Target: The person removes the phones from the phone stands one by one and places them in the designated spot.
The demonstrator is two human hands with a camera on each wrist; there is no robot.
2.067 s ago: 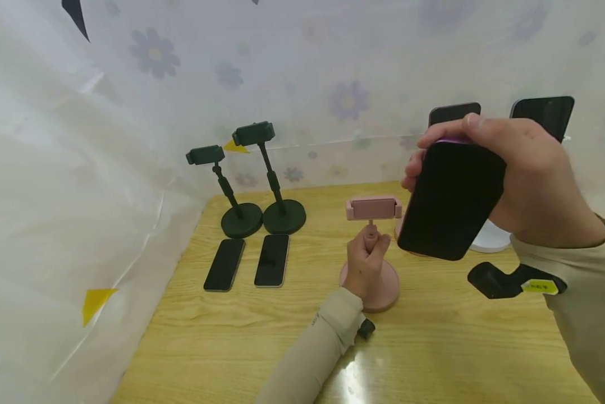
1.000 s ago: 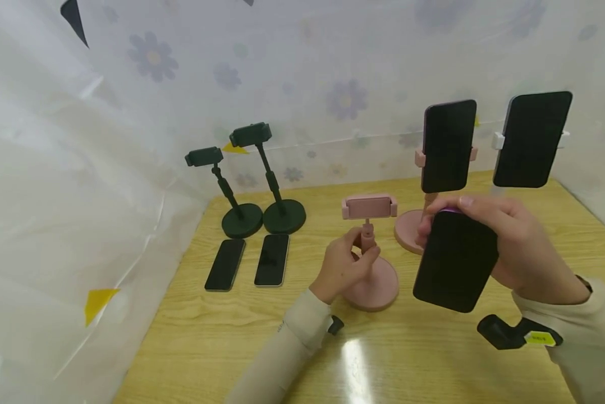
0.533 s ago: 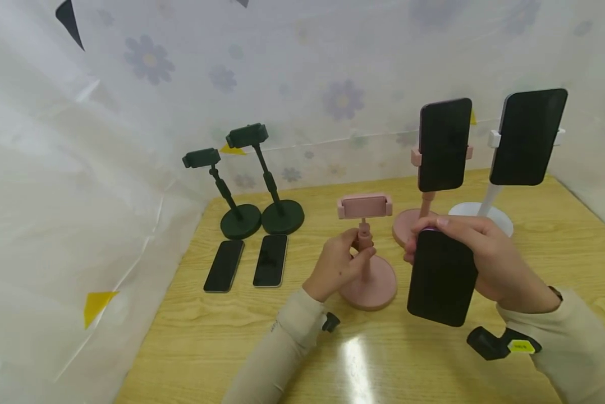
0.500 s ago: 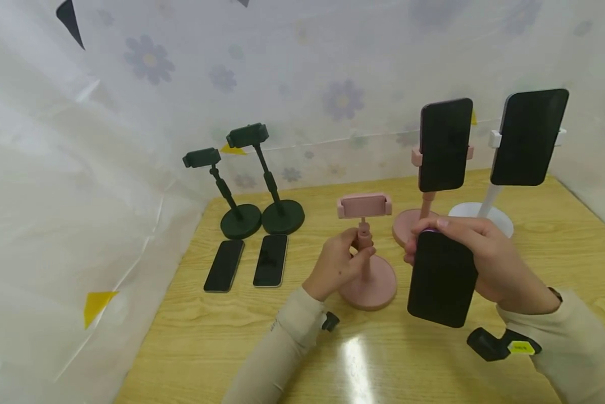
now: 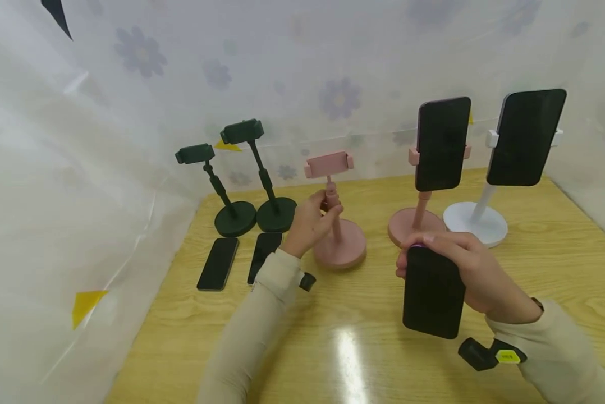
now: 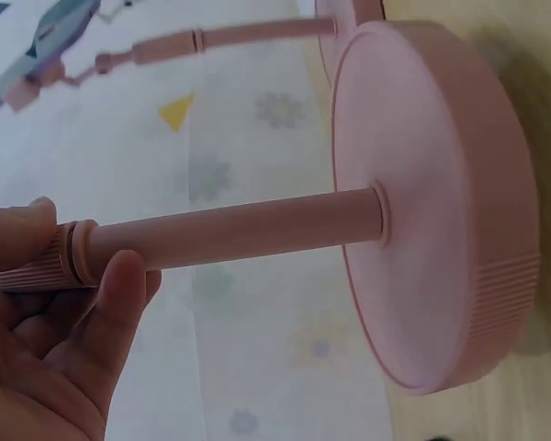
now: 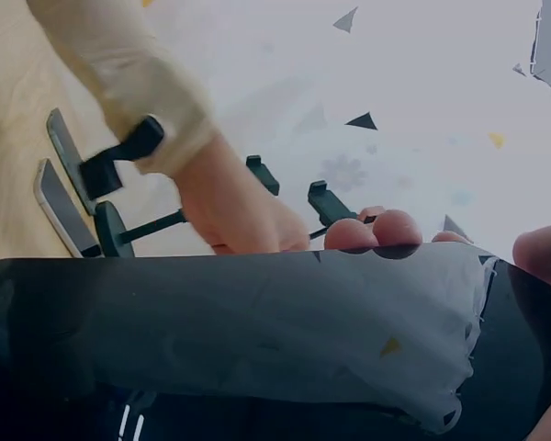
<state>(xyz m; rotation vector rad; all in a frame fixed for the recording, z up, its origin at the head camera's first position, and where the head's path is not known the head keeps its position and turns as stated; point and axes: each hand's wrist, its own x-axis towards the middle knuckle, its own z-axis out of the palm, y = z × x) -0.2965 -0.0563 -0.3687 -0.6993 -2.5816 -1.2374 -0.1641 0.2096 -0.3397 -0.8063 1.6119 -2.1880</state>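
Observation:
My left hand (image 5: 310,224) grips the pole of a pink phone stand (image 5: 340,245) at its ribbed collar. The left wrist view shows the stand's pole (image 6: 248,230) and thick round base; whether the base touches the table I cannot tell. Its pink clamp (image 5: 329,165) holds no phone. In my right hand (image 5: 471,275) is a smartphone (image 5: 432,292), dark screen facing me, held by its upper edge and side above the table. That phone (image 7: 211,340) fills the lower part of the right wrist view, with fingertips (image 7: 397,228) over its edge.
Two dark green phone stands (image 5: 235,217) stand at the back left, clamps without phones. Before them lie two smartphones (image 5: 218,264), one partly behind my left arm. At the back right, a pink stand (image 5: 424,210) and a white stand (image 5: 484,216) each hold a phone upright.
The pink stand has moved away from me and leftward with my left hand gripping it. My right hand, still holding the phone, has come lower and slightly left.

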